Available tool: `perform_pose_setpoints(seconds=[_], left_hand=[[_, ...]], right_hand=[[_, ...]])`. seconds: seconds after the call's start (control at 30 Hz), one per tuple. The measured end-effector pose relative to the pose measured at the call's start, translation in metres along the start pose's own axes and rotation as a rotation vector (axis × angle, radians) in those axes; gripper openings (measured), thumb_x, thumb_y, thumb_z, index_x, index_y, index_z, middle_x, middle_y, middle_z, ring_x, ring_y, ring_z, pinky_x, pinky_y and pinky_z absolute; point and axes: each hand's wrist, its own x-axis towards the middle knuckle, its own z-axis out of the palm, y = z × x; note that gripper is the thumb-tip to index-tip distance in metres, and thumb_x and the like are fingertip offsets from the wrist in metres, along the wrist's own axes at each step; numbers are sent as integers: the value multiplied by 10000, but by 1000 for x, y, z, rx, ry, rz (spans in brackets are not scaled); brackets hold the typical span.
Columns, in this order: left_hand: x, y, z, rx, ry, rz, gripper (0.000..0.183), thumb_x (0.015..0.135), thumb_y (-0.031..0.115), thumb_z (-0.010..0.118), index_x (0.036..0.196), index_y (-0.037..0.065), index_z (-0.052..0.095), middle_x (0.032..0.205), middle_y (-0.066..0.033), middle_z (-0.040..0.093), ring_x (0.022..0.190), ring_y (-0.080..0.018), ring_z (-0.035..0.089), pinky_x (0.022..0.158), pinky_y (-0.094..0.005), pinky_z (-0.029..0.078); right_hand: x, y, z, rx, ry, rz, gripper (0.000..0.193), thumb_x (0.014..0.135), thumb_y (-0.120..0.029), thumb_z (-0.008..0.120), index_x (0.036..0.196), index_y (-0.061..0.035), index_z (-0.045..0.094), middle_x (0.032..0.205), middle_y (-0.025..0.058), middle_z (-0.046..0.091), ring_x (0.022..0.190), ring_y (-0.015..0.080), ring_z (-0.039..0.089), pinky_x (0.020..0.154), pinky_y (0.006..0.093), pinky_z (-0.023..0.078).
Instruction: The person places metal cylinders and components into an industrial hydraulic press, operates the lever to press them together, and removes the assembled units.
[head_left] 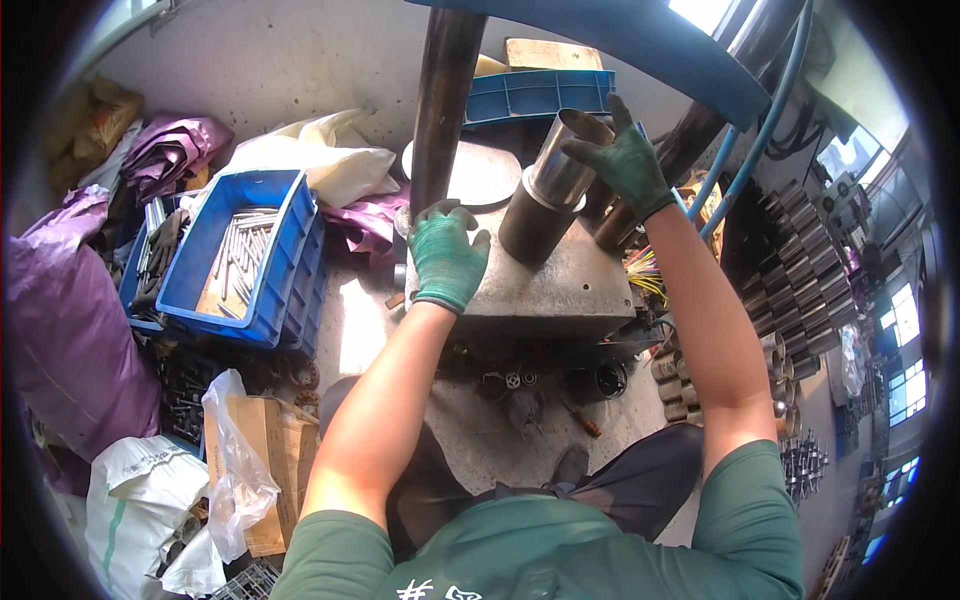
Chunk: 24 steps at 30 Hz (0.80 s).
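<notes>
My left hand [447, 258], in a green work glove, is at the near left of the machine's metal table, just in front of a dark steel column [443, 110]. Its fingers bend slightly and the thumb stands apart, with nothing seen in it. A shiny metal sleeve [558, 175] stands tilted in view on top of a dark cylindrical holder [535, 228], with a pale ring between them. Beside the sleeve's upper end is my gloved right hand [630, 165], open, fingers spread and thumb across the sleeve's near side. Whether the thumb touches it, I cannot tell.
Blue crates with metal rods [187, 270] stand at left, near purple sacks [80, 320] and a cardboard box [262, 460]. Behind the metal table [540, 292] is a blue bin [535, 95]. Stacked metal tubes [800, 285] fill the right. A blue beam [640, 40] crosses overhead.
</notes>
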Motion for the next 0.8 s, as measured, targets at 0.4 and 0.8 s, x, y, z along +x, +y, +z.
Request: perform_pose_setpoints(seconds=[0.4, 0.8], left_hand=[[4, 12, 12, 24, -2, 59, 247, 824, 275, 828, 1009, 122, 768, 1284, -96, 684, 1271, -328, 573, 1138, -516, 369], [-1, 17, 9, -13, 116, 202, 279, 825, 247, 820, 1060, 122, 736, 1294, -92, 662, 1292, -345, 546, 1116, -537, 378]], right_hand=[[19, 16, 2, -6, 137, 180, 1179, 698, -480, 977, 1568, 94, 427, 1330, 281, 697, 1288, 326, 673, 1092, 333, 522], [-64, -45, -13, 805, 187, 368, 530, 1031, -479, 618, 1380, -81, 604, 1157, 166, 717, 1095, 274, 702, 1009, 440, 568]])
